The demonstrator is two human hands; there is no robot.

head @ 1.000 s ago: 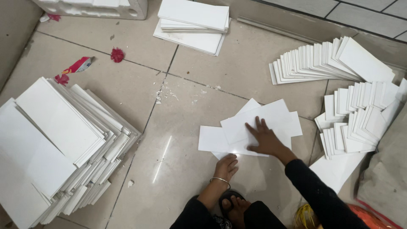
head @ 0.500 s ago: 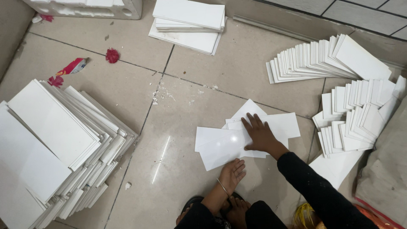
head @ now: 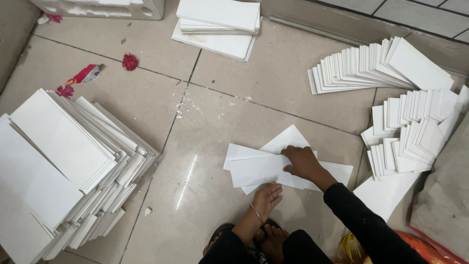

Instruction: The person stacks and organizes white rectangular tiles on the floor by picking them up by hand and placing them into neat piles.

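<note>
At far left a big fanned stack of white cards point(head: 63, 166) leaned on the tiled floor point(head: 146, 98), with a red-and-blue wrapper point(head: 85, 74) lying above it. Mid-floor lay a few loose white sheets point(head: 264, 168), probably light, stiff and slippery, best lifted by an edge; the left hand point(head: 266, 196) touched their near edge, open. The right hand point(head: 303, 163) pressed flat on them, fingers spread.
</note>
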